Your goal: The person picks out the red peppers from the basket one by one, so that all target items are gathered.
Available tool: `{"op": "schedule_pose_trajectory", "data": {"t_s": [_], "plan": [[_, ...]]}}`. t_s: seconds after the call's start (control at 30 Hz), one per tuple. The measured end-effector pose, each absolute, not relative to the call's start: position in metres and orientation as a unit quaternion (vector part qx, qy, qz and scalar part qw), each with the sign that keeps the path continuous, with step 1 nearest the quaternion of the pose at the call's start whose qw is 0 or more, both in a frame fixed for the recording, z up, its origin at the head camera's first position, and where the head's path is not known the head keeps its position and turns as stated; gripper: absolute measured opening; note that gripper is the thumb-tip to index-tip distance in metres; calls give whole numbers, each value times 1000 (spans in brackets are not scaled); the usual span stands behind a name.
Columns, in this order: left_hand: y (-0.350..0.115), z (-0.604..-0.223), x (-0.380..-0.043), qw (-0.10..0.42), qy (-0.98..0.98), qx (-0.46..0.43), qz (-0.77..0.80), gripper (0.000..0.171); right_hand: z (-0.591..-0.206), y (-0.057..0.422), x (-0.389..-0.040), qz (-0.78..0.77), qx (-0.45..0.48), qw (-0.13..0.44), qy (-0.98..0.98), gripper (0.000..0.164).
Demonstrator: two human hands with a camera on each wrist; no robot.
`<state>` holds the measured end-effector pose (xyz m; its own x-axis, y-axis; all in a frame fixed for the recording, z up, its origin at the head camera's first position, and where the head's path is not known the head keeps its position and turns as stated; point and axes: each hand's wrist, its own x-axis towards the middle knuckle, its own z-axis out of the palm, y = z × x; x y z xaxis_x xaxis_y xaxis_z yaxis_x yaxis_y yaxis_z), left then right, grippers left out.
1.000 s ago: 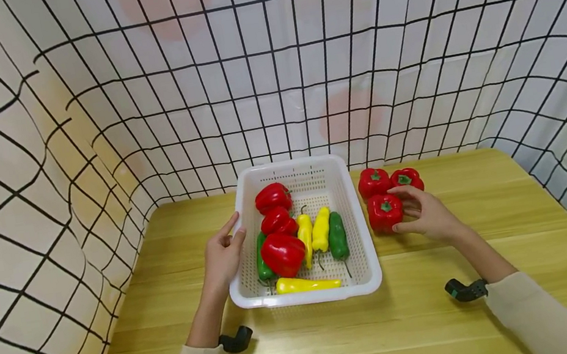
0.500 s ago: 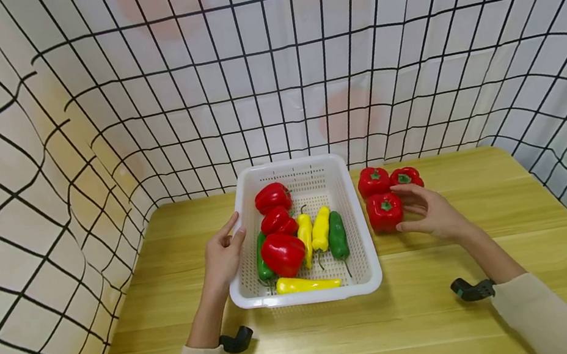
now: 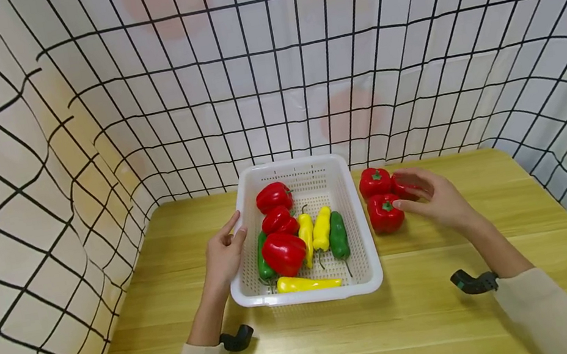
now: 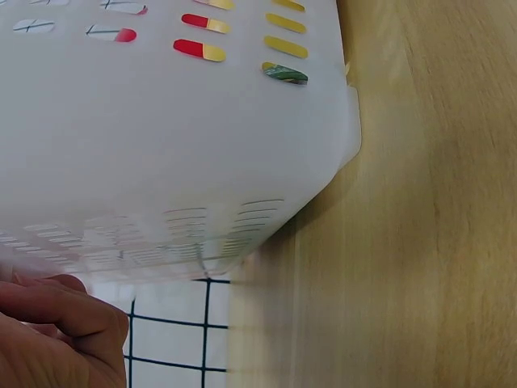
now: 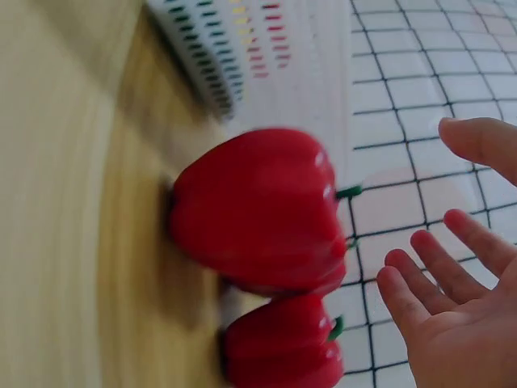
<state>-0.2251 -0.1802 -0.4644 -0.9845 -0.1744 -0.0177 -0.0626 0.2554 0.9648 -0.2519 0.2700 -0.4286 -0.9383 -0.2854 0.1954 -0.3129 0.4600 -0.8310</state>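
Observation:
A white plastic basket [image 3: 308, 297] stands mid-table in the head view. Its left rim is gripped by my left hand [image 3: 223, 261], thumb on top; the left wrist view shows curled fingers [image 4: 97, 319] at its side. Inside lie red bell peppers [image 3: 284, 254], long yellow peppers [image 3: 308, 283] and green peppers [image 3: 338, 236]. Right of the basket sit 3 more red bell peppers: one in front [image 3: 386, 214], one behind [image 3: 374, 182], and a third [image 3: 402, 188] partly hidden by my right hand [image 3: 440, 200]. That hand hovers beside them, fingers spread, holding nothing.
The wooden tabletop [image 3: 343, 341] runs out on both sides of the basket. A white cloth backdrop with a black wire grid [image 3: 290, 77] encloses the table behind and at the sides. Dark wrist cameras [image 3: 475, 283] are strapped to both wrists.
My right hand has let go of the front red bell pepper and shifted up and right, over the third one. The pepper stays in place. My left hand keeps its grip on the basket.

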Motion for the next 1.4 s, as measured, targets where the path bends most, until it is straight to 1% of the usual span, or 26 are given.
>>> {"op": "schedule_pose_trajectory", "data": {"t_s": [0.17, 0.43, 0.57, 0.8, 1.03, 1.2, 1.4], "plan": [[-180, -464, -226, 45, -788, 72, -609, 45, -416, 254, -252, 503, 187, 11, -844, 67], [-180, -464, -226, 39, -788, 75, -610, 45, -403, 226, -257, 511, 193, -14, -838, 70], [-180, -463, -226, 41, -790, 74, -608, 45, -396, 211, -259, 511, 200, -14, -836, 67], [-181, -465, -227, 52, -791, 68, -606, 44, -385, 181, -261, 509, 242, -21, -825, 66], [-182, -466, -227, 30, -790, 81, -606, 45, -378, 148, -259, 522, 268, -41, -809, 65], [-182, -466, -227, 29, -791, 85, -605, 45, -374, 125, -260, 516, 286, -53, -806, 64], [-182, -465, -226, 32, -792, 82, -604, 45, -381, 104, -266, 506, 293, -69, -808, 63]]}}
